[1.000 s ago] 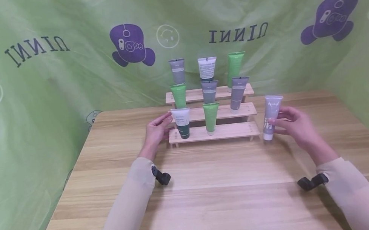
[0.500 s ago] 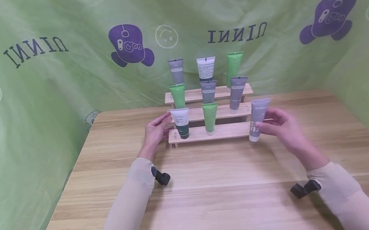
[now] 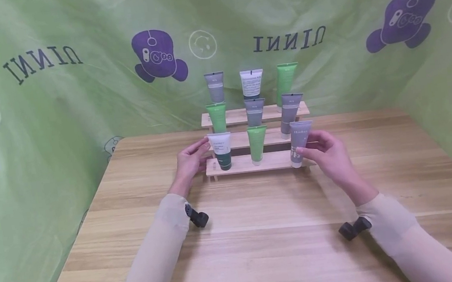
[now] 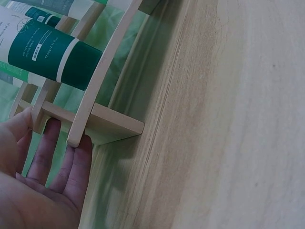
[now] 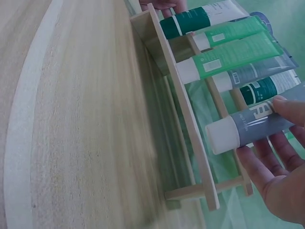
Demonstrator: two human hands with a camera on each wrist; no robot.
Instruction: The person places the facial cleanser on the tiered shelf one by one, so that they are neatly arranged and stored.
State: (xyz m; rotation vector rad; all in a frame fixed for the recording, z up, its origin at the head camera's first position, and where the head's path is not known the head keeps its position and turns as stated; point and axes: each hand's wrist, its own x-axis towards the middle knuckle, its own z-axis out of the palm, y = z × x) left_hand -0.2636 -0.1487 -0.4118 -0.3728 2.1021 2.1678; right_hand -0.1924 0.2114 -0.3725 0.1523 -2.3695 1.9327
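Note:
My right hand (image 3: 328,155) pinches a grey-purple squeeze tube (image 3: 300,137) between thumb and fingers, white cap down, the top leaning right. The tube is at the right end of the front shelf; in the right wrist view its white cap (image 5: 222,135) looks slightly apart from the board. My left hand (image 3: 190,163) holds the left end of the wooden three-step rack (image 3: 239,163), thumb and fingers at the shelf ends in the left wrist view. On the front step stand a white-and-dark-green tube (image 3: 222,151) and a green tube (image 3: 257,144).
Behind, the middle step bears a green tube (image 3: 218,117) and two grey tubes (image 3: 290,112). A grey tube (image 3: 215,88), a white one (image 3: 251,84) and a green one (image 3: 286,80) stand on the top step. A green printed cloth (image 3: 112,98) hangs behind the wooden table (image 3: 238,251).
My right hand has carried the grey-purple tube leftward, from beside the rack to the right end of its front step. My left hand has stayed at the rack's left end.

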